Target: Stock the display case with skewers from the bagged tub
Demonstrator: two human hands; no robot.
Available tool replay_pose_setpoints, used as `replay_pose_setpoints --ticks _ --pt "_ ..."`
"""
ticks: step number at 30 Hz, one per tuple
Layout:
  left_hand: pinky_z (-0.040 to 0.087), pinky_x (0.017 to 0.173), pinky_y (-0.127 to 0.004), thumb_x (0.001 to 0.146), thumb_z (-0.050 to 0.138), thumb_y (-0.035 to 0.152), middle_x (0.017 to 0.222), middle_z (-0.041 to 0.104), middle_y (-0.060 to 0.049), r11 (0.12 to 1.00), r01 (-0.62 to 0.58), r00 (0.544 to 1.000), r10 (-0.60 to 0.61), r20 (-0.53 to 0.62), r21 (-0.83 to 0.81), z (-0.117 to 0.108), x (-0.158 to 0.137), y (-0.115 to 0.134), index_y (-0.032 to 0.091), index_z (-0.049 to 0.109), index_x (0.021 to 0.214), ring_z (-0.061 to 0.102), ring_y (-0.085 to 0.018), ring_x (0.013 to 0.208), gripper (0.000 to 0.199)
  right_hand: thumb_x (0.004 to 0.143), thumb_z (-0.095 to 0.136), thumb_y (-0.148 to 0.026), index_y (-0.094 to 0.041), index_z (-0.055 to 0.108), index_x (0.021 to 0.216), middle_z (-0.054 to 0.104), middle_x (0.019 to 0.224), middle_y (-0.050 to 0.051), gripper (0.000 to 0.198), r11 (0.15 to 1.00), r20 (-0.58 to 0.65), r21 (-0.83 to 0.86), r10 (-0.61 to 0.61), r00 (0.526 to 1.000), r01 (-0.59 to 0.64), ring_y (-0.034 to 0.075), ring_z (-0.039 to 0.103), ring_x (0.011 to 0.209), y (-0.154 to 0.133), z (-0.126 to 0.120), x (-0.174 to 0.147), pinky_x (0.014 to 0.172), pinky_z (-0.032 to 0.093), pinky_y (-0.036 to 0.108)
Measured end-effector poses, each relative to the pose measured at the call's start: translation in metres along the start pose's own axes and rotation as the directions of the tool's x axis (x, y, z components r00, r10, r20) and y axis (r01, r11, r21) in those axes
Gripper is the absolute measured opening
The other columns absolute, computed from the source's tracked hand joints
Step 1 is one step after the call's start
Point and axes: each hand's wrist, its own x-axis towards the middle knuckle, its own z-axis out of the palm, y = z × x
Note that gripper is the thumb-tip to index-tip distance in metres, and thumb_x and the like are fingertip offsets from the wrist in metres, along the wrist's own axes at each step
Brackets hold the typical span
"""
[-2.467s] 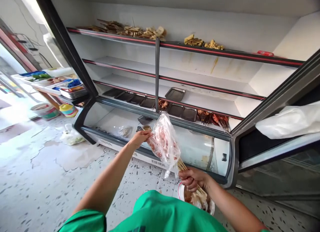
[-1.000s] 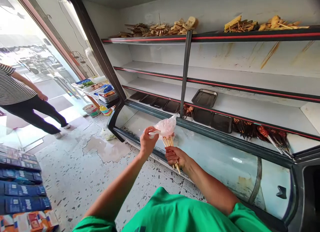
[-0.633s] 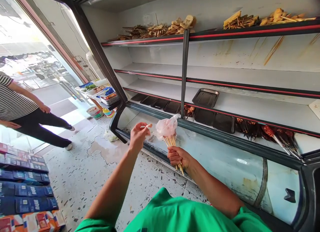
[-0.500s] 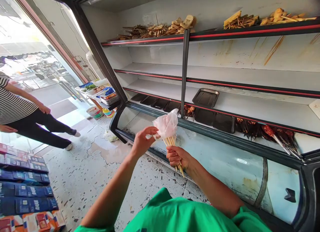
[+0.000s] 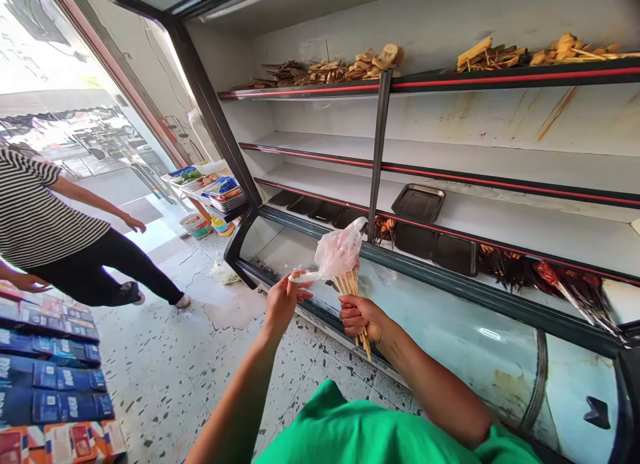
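My right hand (image 5: 361, 317) is closed around a bundle of wooden skewers (image 5: 347, 283), whose lower ends stick out below the fist. A thin, pale plastic bag (image 5: 338, 252) covers the upper ends; the pinkish food inside shows only dimly. To its left, my left hand (image 5: 286, 297) pinches a stretched corner of the bag between thumb and fingers. Both hands are in front of the display case's curved glass (image 5: 430, 324).
Shelves hold skewered food (image 5: 373, 63) and dark trays (image 5: 419, 203). Metal-handled skewers (image 5: 575, 291) lie at the lower right. On the left, a person in a striped top (image 5: 45, 211) walks past stacked boxes (image 5: 50, 377); a side table (image 5: 215, 191) stands behind.
My left hand has pulled a corner of the bag out to the left. The person on the left has stepped further into view, and the camera has shifted slightly.
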Motion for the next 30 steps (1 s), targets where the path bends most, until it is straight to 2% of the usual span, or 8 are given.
replay_pose_setpoints --ticks 5,8,11,14,16,21,27,30 --pt "0.047 0.08 -0.032 0.067 0.071 0.037 0.103 0.066 -0.011 0.923 0.035 0.95 0.089 0.3 -0.384 -0.016 0.002 -0.003 0.016 0.063 0.082 0.061 -0.021 0.093 0.027 0.094 0.026 -0.025 -0.019 0.025 0.049 0.014 0.034 -0.011 0.045 0.999 -0.053 -0.033 -0.025 0.998 0.023 0.003 0.004 0.029 0.002 -0.006 0.002 0.028 0.007 0.014" --pt "0.047 0.084 -0.038 0.067 0.068 0.033 0.116 0.06 -0.01 0.861 -0.032 0.923 0.22 0.317 -0.507 -0.012 0.003 -0.012 0.024 0.054 0.101 0.061 -0.022 0.096 0.038 0.093 0.028 -0.024 -0.019 0.026 0.05 0.014 0.035 -0.012 0.044 0.998 -0.045 -0.047 -0.031 0.998 0.028 0.003 0.003 0.029 0.004 -0.007 0.003 0.028 0.006 0.014" --pt "0.048 0.083 -0.039 0.067 0.067 0.031 0.111 0.059 -0.008 0.9 -0.33 0.942 0.333 -0.041 -0.283 0.008 -0.001 -0.031 0.027 0.043 0.113 0.062 -0.018 0.086 0.053 0.093 0.029 -0.023 -0.019 0.025 0.051 0.012 0.035 -0.012 0.042 0.999 -0.035 -0.052 -0.008 0.999 0.006 0.003 0.003 0.029 0.006 -0.005 0.004 0.028 0.007 0.014" --pt "0.048 0.085 -0.037 0.066 0.067 0.026 0.102 0.055 -0.005 0.868 -0.489 0.765 0.473 -0.437 0.084 0.029 -0.011 -0.052 0.024 0.044 0.104 0.061 -0.016 0.085 0.045 0.093 0.029 -0.023 -0.019 0.023 0.051 0.013 0.035 -0.012 0.043 0.999 -0.02 -0.053 0.005 1.0 -0.006 0.003 0.003 0.029 0.007 -0.001 0.004 0.028 0.007 0.014" --pt "0.049 0.083 -0.036 0.07 0.065 0.025 0.096 0.057 -0.003 0.867 -0.477 0.72 0.479 -0.502 0.143 0.037 -0.016 -0.059 0.023 0.044 0.102 0.061 -0.016 0.083 0.039 0.093 0.028 -0.023 -0.019 0.022 0.05 0.013 0.035 -0.012 0.043 0.999 -0.017 -0.052 0.001 1.0 -0.002 0.003 0.003 0.029 0.008 0.001 0.003 0.028 0.007 0.014" --pt "0.051 0.078 -0.032 0.072 0.064 0.027 0.103 0.06 -0.006 0.913 -0.392 0.835 0.406 -0.372 0.116 0.038 -0.01 -0.05 0.023 0.047 0.112 0.06 -0.016 0.088 0.044 0.093 0.029 -0.023 -0.02 0.022 0.05 0.012 0.034 -0.012 0.043 0.998 -0.07 -0.063 0.0 0.998 -0.004 0.003 0.003 0.028 0.012 0.004 0.002 0.028 0.006 0.015" --pt "0.048 0.069 -0.031 0.069 0.061 0.022 0.081 0.056 -0.003 0.834 -0.3 0.824 0.471 -0.315 0.464 0.046 -0.008 -0.041 0.019 0.06 0.085 0.052 -0.015 0.067 0.016 0.092 0.03 -0.023 -0.021 0.017 0.052 0.008 0.035 -0.012 0.042 0.998 -0.06 -0.062 0.008 0.998 -0.012 0.004 0.002 0.029 0.022 0.002 0.009 0.027 0.006 0.015" --pt "0.047 0.067 -0.03 0.066 0.057 0.016 0.076 0.061 -0.001 0.891 -0.254 0.901 0.359 -0.243 0.376 0.053 -0.012 -0.045 0.019 0.062 0.089 0.054 -0.015 0.064 0.023 0.092 0.03 -0.023 -0.022 0.012 0.053 0.007 0.035 -0.011 0.043 0.998 -0.066 -0.053 0.031 0.997 -0.034 0.003 0.002 0.029 0.026 0.002 0.01 0.028 0.006 0.016"
